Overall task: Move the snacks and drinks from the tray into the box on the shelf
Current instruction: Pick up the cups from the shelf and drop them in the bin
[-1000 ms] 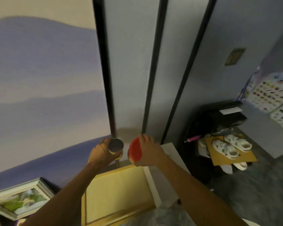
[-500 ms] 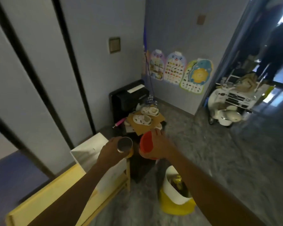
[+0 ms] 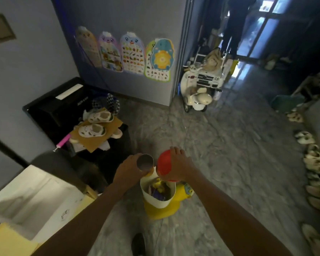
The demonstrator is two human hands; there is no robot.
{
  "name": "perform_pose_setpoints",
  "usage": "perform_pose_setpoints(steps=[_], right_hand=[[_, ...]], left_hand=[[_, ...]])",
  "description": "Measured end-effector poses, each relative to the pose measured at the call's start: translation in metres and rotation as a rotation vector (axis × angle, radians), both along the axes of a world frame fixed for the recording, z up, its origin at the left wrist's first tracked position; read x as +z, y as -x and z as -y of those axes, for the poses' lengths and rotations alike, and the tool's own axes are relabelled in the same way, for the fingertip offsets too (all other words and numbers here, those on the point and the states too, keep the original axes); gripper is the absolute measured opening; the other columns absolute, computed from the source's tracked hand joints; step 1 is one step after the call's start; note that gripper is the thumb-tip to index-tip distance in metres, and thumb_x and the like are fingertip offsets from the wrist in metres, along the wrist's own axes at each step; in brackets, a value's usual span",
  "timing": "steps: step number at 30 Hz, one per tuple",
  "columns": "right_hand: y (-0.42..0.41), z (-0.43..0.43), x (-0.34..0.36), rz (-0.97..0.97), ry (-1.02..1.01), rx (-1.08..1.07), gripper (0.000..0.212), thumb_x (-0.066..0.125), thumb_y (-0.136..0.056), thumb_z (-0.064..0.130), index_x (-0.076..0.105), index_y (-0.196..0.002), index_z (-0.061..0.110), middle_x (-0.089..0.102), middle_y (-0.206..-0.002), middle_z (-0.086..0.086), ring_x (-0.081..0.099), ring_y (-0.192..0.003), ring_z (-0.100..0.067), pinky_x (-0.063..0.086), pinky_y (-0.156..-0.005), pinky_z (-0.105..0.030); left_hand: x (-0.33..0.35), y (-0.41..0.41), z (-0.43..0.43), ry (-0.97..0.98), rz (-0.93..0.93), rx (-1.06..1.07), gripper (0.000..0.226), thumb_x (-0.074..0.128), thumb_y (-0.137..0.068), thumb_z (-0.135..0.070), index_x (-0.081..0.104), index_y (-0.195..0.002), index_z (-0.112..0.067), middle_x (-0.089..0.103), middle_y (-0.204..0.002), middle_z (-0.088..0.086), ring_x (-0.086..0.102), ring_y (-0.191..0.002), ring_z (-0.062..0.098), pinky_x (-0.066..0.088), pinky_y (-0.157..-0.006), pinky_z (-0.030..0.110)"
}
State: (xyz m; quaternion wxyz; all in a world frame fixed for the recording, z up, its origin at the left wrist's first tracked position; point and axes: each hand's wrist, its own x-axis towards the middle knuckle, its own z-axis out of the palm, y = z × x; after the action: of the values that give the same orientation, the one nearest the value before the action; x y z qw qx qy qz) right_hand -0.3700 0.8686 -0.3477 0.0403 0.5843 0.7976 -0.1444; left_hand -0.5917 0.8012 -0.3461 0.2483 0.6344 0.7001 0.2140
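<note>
We watch the view swing round. A second ago it faced pale wall panels; now it looks out across the grey floor [image 3: 229,154] of a dim room. Both items stay in hand through that turn.

The left grip [image 3: 127,169] is clenched round a can [image 3: 145,163] with a silver end and a yellow side. The right grip [image 3: 182,166] grasps a red-topped container [image 3: 163,167], with its fingers curled over the far rim. The two items are held in the air just beside each other. They sit in line with a yellow and white bin [image 3: 158,204] that stands on the floor with toys in it.

We judge this to be the carrying stage, with one drink and one snack picked up and in transit. We see no tray and no shelf in this view. An open white box [image 3: 26,196] sits at the lower left, against some yellow wooden furniture [image 3: 6,242], but we cannot tell whether it is the box the task means. If it is, the turn has carried the hands past it, and they will need to come back left.

Further off, a black cabinet [image 3: 50,108] carries small shoes [image 3: 100,116], and a toy car [image 3: 201,84] is parked by the doorway. The bin under the hands is the likeliest wrong place for either item to land.
</note>
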Motion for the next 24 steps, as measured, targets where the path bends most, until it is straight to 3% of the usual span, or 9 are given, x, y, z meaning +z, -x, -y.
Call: perform_pose_setpoints(steps=[3,9,12,17,21,24], right_hand=[[-0.015,-0.018,-0.018,0.011,0.041,-0.047,0.147,0.083,-0.050,0.084,0.016,-0.160,0.015,0.033,-0.162,-0.008,0.038,-0.144,-0.036,0.045,-0.107,-0.057],[-0.024,-0.072,-0.066,0.043,0.128,-0.092,0.145,0.082,-0.049,0.085,0.020,-0.158,0.014,0.033,-0.161,-0.009,0.037,-0.144,-0.038,0.045,-0.105,-0.059],[-0.021,-0.094,-0.099,0.039,0.167,-0.081,0.145,0.082,-0.045,0.085,0.021,-0.157,0.016,0.034,-0.160,-0.009,0.039,-0.143,-0.038,0.049,-0.106,-0.056],[-0.010,-0.120,-0.160,0.004,0.262,-0.077,0.150,0.087,-0.045,0.081,0.012,-0.160,0.022,0.025,-0.167,-0.006,0.029,-0.151,-0.038,0.048,-0.105,-0.059],[-0.006,-0.136,-0.213,0.020,0.311,-0.029,0.150,0.087,-0.049,0.079,0.010,-0.162,0.019,0.026,-0.168,-0.007,0.028,-0.153,-0.038,0.046,-0.109,-0.062],[-0.004,-0.145,-0.257,0.041,0.317,0.012,0.149,0.088,-0.051,0.076,0.010,-0.162,0.015,0.026,-0.167,-0.009,0.032,-0.150,-0.038,0.048,-0.109,-0.056]], left_hand=[[-0.023,-0.011,-0.033,0.028,0.012,-0.067,0.047,0.080,-0.084,-0.056,0.067,-0.120,-0.028,0.069,-0.109,-0.009,0.065,-0.100,0.011,0.048,-0.087,0.028],[-0.083,-0.014,-0.102,0.152,0.054,-0.058,0.058,0.070,-0.068,-0.078,0.060,-0.109,-0.039,0.068,-0.099,-0.016,0.068,-0.093,0.010,0.058,-0.085,0.037],[-0.116,-0.009,-0.126,0.202,0.048,-0.062,0.068,0.069,-0.067,-0.079,0.045,-0.120,-0.043,0.067,-0.096,-0.017,0.068,-0.091,0.010,0.056,-0.078,0.036],[-0.172,-0.003,-0.153,0.286,0.043,-0.022,0.060,0.068,-0.066,-0.077,0.060,-0.117,-0.046,0.067,-0.105,-0.024,0.066,-0.098,0.007,0.053,-0.082,0.033],[-0.234,-0.005,-0.163,0.326,-0.001,0.039,0.067,0.068,-0.066,-0.086,0.059,-0.123,-0.052,0.067,-0.104,-0.027,0.066,-0.094,0.002,0.053,-0.080,0.029],[-0.284,-0.012,-0.165,0.337,-0.007,0.085,0.059,0.064,-0.070,-0.088,0.059,-0.116,-0.051,0.068,-0.101,-0.026,0.065,-0.093,-0.002,0.054,-0.081,0.028]])
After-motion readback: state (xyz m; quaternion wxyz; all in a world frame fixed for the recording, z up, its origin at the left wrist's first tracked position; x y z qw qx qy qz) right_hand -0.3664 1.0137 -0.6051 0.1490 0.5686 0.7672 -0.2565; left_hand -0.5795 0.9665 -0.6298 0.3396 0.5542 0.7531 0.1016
